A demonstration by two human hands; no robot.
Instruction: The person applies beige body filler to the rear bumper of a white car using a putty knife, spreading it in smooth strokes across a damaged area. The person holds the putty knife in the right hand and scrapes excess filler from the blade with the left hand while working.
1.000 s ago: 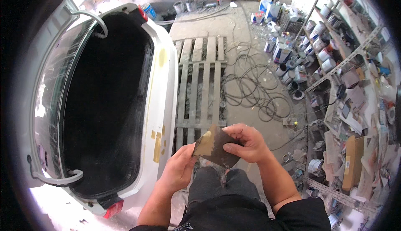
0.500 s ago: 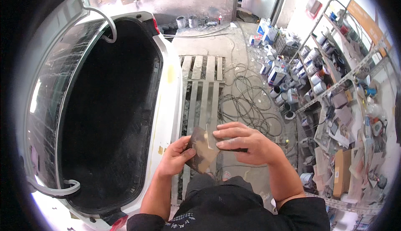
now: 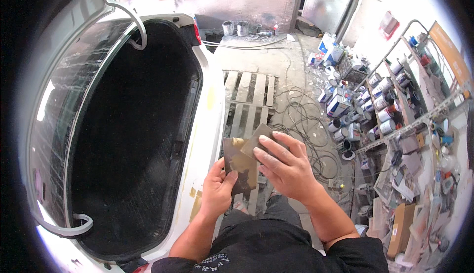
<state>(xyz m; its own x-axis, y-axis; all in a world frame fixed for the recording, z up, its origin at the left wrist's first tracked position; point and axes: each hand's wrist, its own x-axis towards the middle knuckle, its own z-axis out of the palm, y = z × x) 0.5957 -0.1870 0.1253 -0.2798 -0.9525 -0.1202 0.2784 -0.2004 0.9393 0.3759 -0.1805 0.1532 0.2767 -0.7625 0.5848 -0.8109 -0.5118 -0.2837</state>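
My left hand grips a flat dark brown plate smeared with yellowish-tan material, its thumb on the face. My right hand is closed on a thin grey-olive square blade, fingertips on its face, its lower corner overlapping the plate's upper right; whether the two touch I cannot tell. Beside my left hand is the rear of a white car with yellowish patches on its edge, the hatch raised and a black-lined trunk open.
A wooden pallet and tangled hoses lie on the floor ahead. Paint cans, boxes and papers crowd a metal rack at the right. Tins stand by the back wall, near a door.
Both hands have shifted and turned. The grey blade, earlier lapped with the plate and then edge-on, now faces up higher at the right, with my right hand raised on it.
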